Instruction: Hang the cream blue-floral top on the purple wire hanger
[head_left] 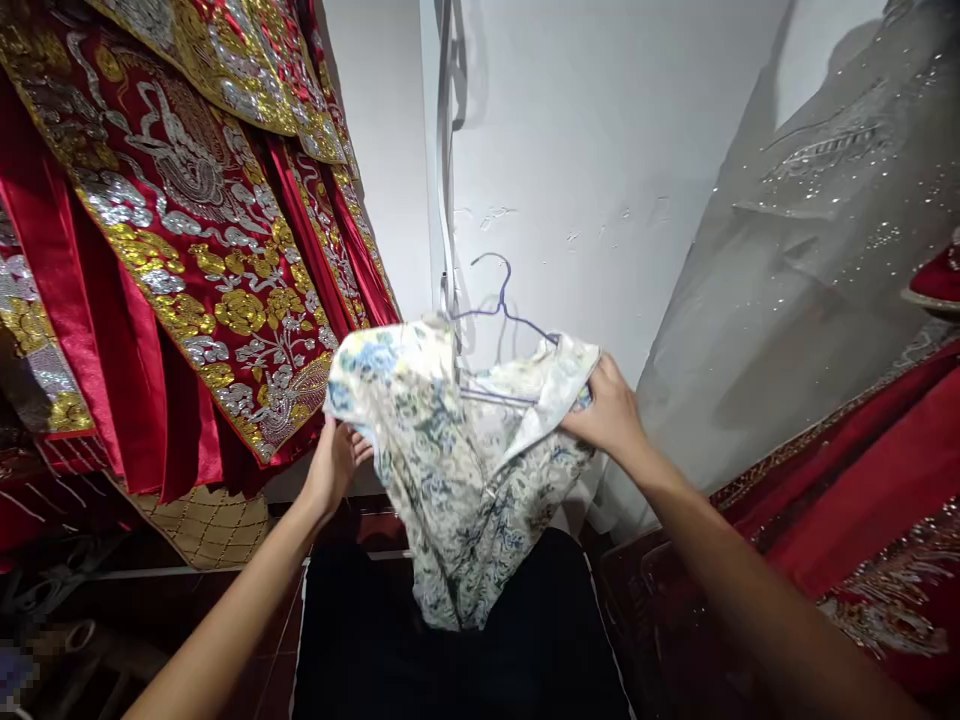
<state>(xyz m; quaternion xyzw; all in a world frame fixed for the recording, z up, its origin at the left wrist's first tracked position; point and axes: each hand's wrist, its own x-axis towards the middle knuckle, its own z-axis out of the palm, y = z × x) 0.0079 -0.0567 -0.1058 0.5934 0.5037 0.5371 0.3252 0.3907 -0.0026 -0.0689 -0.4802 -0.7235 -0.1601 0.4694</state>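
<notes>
A pale floral garment (457,470) with blue and green print hangs on a thin purple wire hanger (501,305) in front of me. My left hand (334,462) grips the garment's left shoulder from below, fingers curled into the cloth. My right hand (611,405) pinches the right shoulder and collar edge. The hanger's hook points up, free of any rail, and its lower bar is partly hidden inside the garment. The fabric droops down over something black (465,650) below.
Red robes with gold and silver embroidery (187,230) hang close on the left. A silvery sequined gown (817,250) and more red fabric (862,480) crowd the right. A white wall (585,150) with a hanging strap (445,150) is straight ahead.
</notes>
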